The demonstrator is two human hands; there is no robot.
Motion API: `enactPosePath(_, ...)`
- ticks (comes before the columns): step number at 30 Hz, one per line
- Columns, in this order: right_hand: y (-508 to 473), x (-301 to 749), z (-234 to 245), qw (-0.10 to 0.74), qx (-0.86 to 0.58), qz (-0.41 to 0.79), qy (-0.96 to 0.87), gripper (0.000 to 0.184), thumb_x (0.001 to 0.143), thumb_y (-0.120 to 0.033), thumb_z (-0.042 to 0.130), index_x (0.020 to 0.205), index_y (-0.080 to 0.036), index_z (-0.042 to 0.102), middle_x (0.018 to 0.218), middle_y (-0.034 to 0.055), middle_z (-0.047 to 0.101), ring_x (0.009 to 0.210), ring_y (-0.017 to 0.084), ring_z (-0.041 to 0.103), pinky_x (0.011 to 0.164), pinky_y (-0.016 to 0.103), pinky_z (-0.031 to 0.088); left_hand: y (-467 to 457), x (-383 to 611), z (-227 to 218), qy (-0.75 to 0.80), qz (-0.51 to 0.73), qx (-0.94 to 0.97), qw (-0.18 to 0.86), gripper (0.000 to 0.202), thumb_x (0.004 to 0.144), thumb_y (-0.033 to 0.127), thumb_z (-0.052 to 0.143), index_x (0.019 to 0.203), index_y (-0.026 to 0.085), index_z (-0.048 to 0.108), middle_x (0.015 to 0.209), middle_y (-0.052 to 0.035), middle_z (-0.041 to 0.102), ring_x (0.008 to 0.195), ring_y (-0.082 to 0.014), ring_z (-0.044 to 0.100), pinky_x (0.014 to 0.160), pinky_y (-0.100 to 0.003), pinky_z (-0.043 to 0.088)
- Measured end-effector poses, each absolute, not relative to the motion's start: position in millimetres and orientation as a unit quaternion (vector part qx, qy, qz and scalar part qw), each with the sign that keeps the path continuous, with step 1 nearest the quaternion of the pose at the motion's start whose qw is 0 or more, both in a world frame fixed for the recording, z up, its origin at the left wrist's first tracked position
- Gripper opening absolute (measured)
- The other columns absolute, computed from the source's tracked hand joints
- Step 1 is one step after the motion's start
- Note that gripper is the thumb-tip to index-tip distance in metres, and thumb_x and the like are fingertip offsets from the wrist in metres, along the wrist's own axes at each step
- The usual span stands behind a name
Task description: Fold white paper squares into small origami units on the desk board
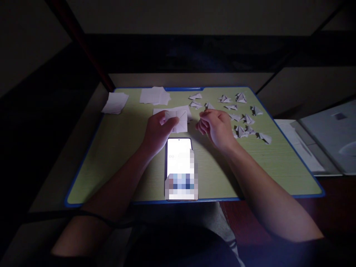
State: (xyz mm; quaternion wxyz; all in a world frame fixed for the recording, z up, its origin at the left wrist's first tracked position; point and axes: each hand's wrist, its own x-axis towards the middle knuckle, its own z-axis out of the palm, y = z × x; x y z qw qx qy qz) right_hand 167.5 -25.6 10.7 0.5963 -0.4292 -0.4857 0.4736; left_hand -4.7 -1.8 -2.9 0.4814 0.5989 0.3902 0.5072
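Note:
My left hand [160,128] pinches a small square sheet of white paper [182,122], its thumb on top. Crease lines cross the paper's face. Apart from it, to the right, my right hand [215,124] is curled with fingers drawn in; whether anything sits between them is hidden. Another paper sheet [158,110] lies on the table behind the creased one. Just below the hands a phone [179,163] rests with its screen lit.
The green table [111,159] has a blue rim. Folded paper pieces [248,119] are scattered at the right. Stacks of white paper [150,95] and more paper sheets [115,102] lie at the back left. A dark cable [105,220] runs by the front edge.

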Motion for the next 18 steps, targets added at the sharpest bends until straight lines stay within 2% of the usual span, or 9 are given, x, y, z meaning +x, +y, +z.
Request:
enactPosePath(4,-30,165,14,0.583,-0.444,0.495,-0.468,0.042,0.076,-0.025,0.063,0.046,-0.024,0.034,0.039,-0.0097,0.030,0.033,0.005,0.028,0.037,0.023,0.035,0,-4,-6,0.393,0.512,0.599,0.474,0.016,0.072,0.033,0.066,0.073,0.018,0.063,0.066,-0.0002,0.065,0.062,-0.0127,0.059,0.055,-0.024,0.045)
enactPosePath(8,-34,166,12,0.557,-0.464,0.456,-0.516,0.039,0.084,-0.035,0.064,0.054,-0.023,0.043,0.045,-0.0063,0.043,0.035,0.008,0.039,0.032,0.023,0.031,1,-4,-7,0.397,0.503,0.615,0.460,0.018,0.075,0.035,0.066,0.073,0.018,0.061,0.065,0.0001,0.064,0.063,-0.0126,0.059,0.055,-0.024,0.046)
enactPosePath(11,-36,165,10,0.558,-0.460,0.389,-0.571,0.032,0.084,-0.041,0.071,0.065,-0.022,0.054,0.057,-0.0036,0.053,0.044,0.009,0.046,0.038,0.023,0.034,-1,-4,-6,0.409,0.492,0.631,0.440,0.019,0.076,0.034,0.065,0.070,0.019,0.056,0.063,0.0010,0.060,0.060,-0.0112,0.056,0.053,-0.023,0.044)
enactPosePath(13,-38,164,10,0.558,-0.449,0.348,-0.605,0.023,0.082,-0.039,0.075,0.076,-0.022,0.061,0.065,-0.0026,0.057,0.051,0.010,0.049,0.043,0.024,0.037,-2,-3,-5,0.416,0.488,0.635,0.431,0.021,0.077,0.034,0.066,0.068,0.019,0.053,0.061,0.0017,0.057,0.058,-0.0107,0.054,0.051,-0.023,0.044)
enactPosePath(18,-40,163,9,0.553,-0.437,0.309,-0.639,0.017,0.083,-0.030,0.074,0.097,-0.024,0.068,0.086,-0.0002,0.067,0.060,0.011,0.056,0.051,0.026,0.043,-6,-1,-3,0.406,0.461,0.605,0.507,0.018,0.077,0.034,0.065,0.080,0.019,0.056,0.070,0.0002,0.063,0.059,-0.0135,0.062,0.050,-0.024,0.052)
